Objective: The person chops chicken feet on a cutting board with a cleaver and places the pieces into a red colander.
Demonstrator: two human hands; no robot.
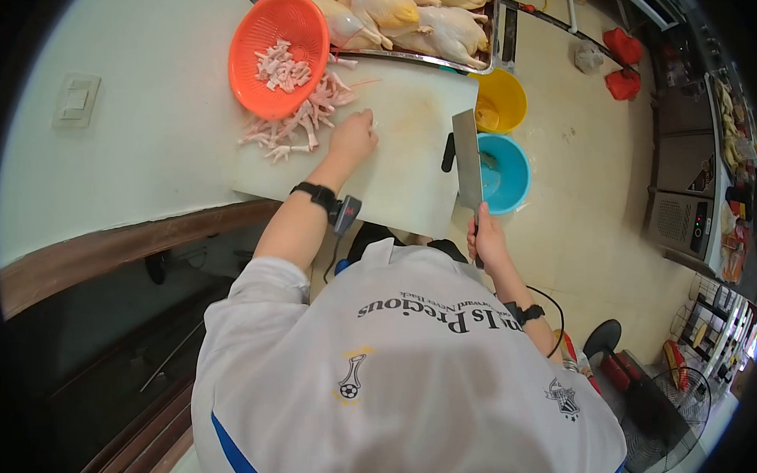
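Note:
My right hand [488, 237] is wrapped round the handle of a cleaver [468, 158], whose broad blade points away from me beside the right edge of the white cutting board [409, 169]. On the board's left part rests my left hand [355, 135], its fingers curled closed; what they hold, if anything, is hidden. Just beyond that hand lies a pile of pale chicken feet [312, 120]. An orange colander [243, 62] leans over the pile, with cut pieces of chicken feet [283, 69] inside. Near the blade a black handle-like object [448, 153] shows at the board's edge.
Several plucked whole birds [438, 30] fill a metal tray [418, 61] behind the board. A yellow bucket [511, 98] and a blue basin [520, 177] stand to the right, below board level. A white wall [142, 153] borders the left. Red bags [623, 84] lie farther right.

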